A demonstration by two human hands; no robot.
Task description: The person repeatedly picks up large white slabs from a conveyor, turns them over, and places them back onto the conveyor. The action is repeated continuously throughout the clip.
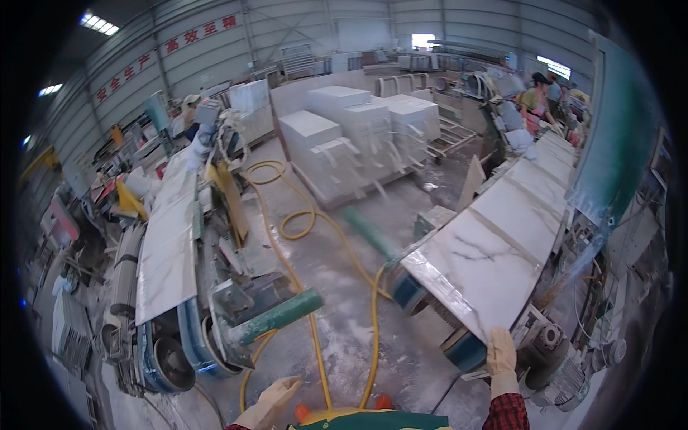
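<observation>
My right hand (502, 352), in a cream work glove with a red and black checked sleeve behind it, grips the near right corner of a white marble slab (469, 269) with grey veins. That slab lies flat on the right-hand belt conveyor (462, 350), its near end level with the blue end rollers. Low in the middle, my left hand (271, 403) wears a matching glove. Its fingers are stretched out, nothing is in them, and it hovers over the floor by a yellow hose (322, 373).
Another conveyor on the left carries veined slabs (166, 269). Green padded bars (279, 316) jut between the lines. A second yellow hose (375, 322) loops over the wet floor. White wrapped stacks (351, 143) stand ahead. A motor (562, 376) sits right; people (537, 104) stand far right.
</observation>
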